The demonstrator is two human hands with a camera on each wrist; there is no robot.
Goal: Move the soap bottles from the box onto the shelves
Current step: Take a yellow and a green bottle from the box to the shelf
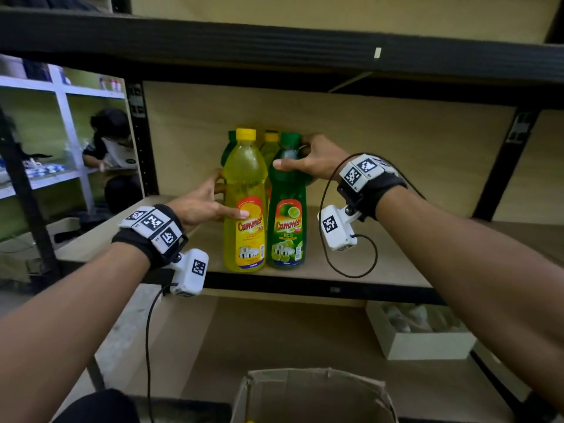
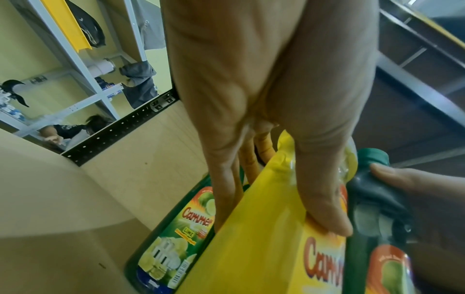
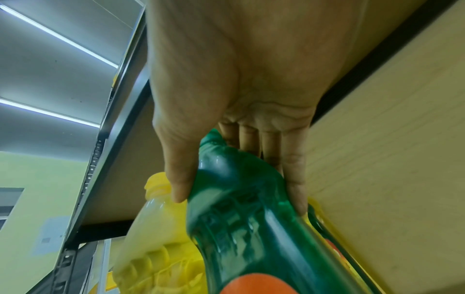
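The shelf (image 1: 351, 264) is lying under both your hands, and the cardboard box (image 1: 311, 395) is standing open below them, nearer to you. Between your hands, the yellow bottle (image 1: 244, 209) and the green bottle (image 1: 287, 227) are standing upright on the shelf, touching each other, with two more bottles (image 1: 270, 141) just behind. Your left hand (image 1: 201, 203) is gripping the yellow bottle at its middle, thumb on the label. Your right hand (image 1: 317, 160) is clamping the shoulder of the green bottle.
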